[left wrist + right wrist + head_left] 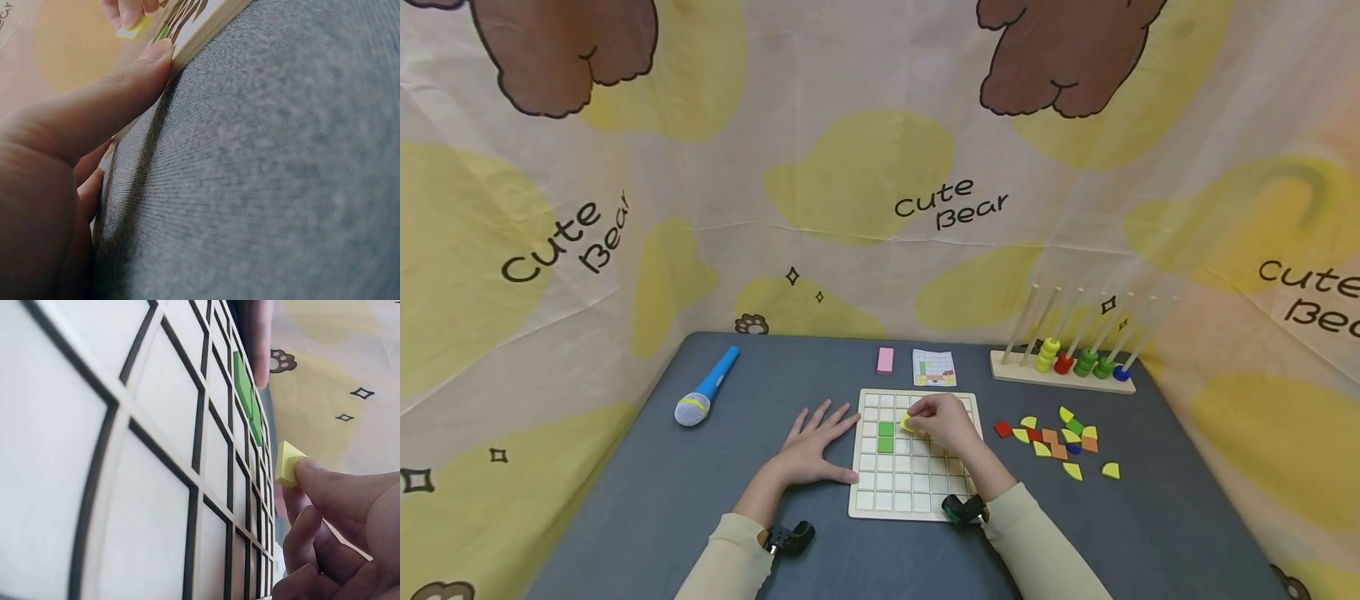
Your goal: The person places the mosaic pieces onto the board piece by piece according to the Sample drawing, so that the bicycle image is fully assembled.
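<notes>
A pale wooden grid board (913,482) lies on the table, with two green square tiles (886,437) set in neighbouring cells of one column. My right hand (946,423) is over the upper middle of the board. Between thumb and fingertip it pinches a yellow quarter-round tile (287,464), held just above the grid in the right wrist view. My left hand (808,452) rests at the board's left side with its fingers spread. Its thumb (125,90) touches the board's edge; the other fingers are partly hidden behind it in the left wrist view.
Loose yellow, red, orange, green and blue tiles (1054,448) lie right of the board. Behind it are a pink block (885,361) and a pattern card (934,368). A bead rack (1007,367) stands back right; a blue microphone (711,383) lies at left.
</notes>
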Available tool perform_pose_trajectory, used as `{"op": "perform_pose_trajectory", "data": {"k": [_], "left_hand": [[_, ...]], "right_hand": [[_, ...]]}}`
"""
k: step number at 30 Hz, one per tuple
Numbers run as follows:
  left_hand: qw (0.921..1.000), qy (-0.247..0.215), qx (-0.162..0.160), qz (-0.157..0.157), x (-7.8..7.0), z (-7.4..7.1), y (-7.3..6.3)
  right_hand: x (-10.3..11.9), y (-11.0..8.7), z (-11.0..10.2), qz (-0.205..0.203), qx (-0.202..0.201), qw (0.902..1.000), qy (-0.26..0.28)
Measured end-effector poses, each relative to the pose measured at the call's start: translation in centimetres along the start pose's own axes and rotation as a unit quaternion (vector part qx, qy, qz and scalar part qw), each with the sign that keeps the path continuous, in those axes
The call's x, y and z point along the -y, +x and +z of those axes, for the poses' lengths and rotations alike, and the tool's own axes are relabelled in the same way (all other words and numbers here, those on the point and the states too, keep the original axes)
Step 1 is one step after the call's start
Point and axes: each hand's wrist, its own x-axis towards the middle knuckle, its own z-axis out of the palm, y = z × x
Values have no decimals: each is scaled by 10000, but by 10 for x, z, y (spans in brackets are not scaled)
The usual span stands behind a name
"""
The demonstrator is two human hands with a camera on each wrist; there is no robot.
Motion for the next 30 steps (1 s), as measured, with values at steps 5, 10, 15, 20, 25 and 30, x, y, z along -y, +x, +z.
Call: {"op": "perform_pose_trajectory", "data": {"k": [5, 10, 15, 20, 25, 30], "left_hand": [[10000, -38, -2, 29, 0, 0, 1], [10000, -39, -24, 58, 0, -1, 1], [10000, -51, -21, 37, 1, 0, 2], [10000, -41, 4, -17, 1, 1, 2], [10000, -72, 11, -38, 0, 0, 1], [10000, -82, -2, -23, 1, 0, 1]], "right_hand": [[0, 3, 4, -51, 45, 9999, -144], [-1, 5, 8, -90, 104, 9993, -338], [-3, 7, 10, -157, 161, 9981, -569], [-3, 8, 12, -242, 244, 9955, -880], [-1, 8, 14, -197, 243, 9942, -1031], [-1, 6, 15, -195, 249, 9945, -1002]]}}
